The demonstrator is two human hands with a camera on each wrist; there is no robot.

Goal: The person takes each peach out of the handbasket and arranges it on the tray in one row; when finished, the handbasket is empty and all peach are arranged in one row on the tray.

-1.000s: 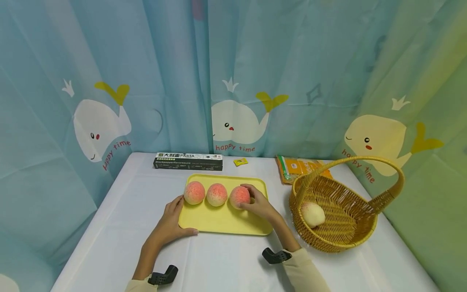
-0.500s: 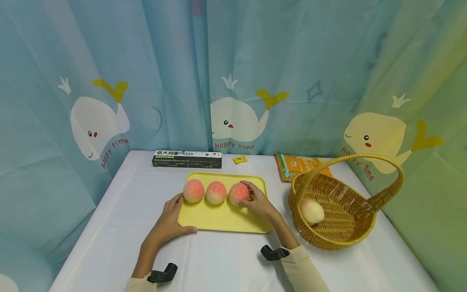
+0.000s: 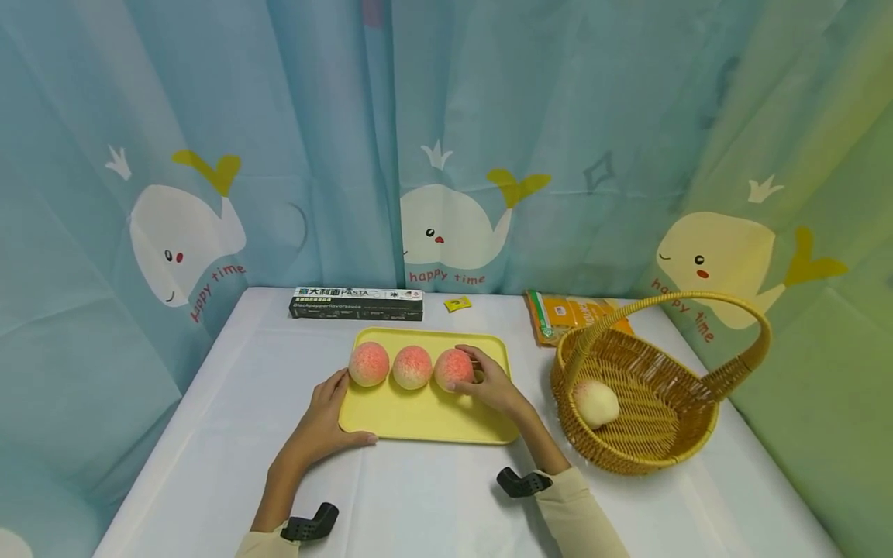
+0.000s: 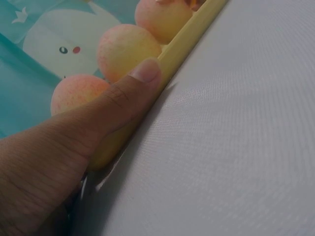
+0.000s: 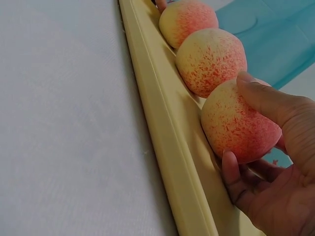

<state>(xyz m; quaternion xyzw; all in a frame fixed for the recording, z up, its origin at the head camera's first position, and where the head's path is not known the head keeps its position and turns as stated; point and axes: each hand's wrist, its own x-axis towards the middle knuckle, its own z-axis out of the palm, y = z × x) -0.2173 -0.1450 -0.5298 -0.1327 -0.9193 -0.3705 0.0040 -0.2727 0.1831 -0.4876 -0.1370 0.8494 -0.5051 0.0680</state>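
Observation:
Three pink-and-cream peaches stand in a row on a yellow tray [image 3: 418,422]: a left peach [image 3: 369,364], a middle peach [image 3: 412,367] and a right peach [image 3: 453,370]. My right hand [image 3: 494,387] grips the right peach from its right side, thumb and fingers curved round it, as the right wrist view confirms. That peach stands close beside the middle one. At the tray's front left corner, my left hand [image 3: 324,422] holds the tray, its thumb [image 4: 118,101] along the front rim and its fingers at the left side, next to the left peach.
A handled wicker basket [image 3: 645,457] stands to the right with a pale peach [image 3: 596,404] inside. Behind the tray lie a black pasta box [image 3: 356,304], a small yellow packet [image 3: 457,304] and an orange bag [image 3: 568,314]. A whale-print curtain [image 3: 335,139] hangs behind the table.
The right hand and its peach have shifted very slightly left, toward the middle peach. The left hand stays on the tray corner. The whole head view has shifted a little.

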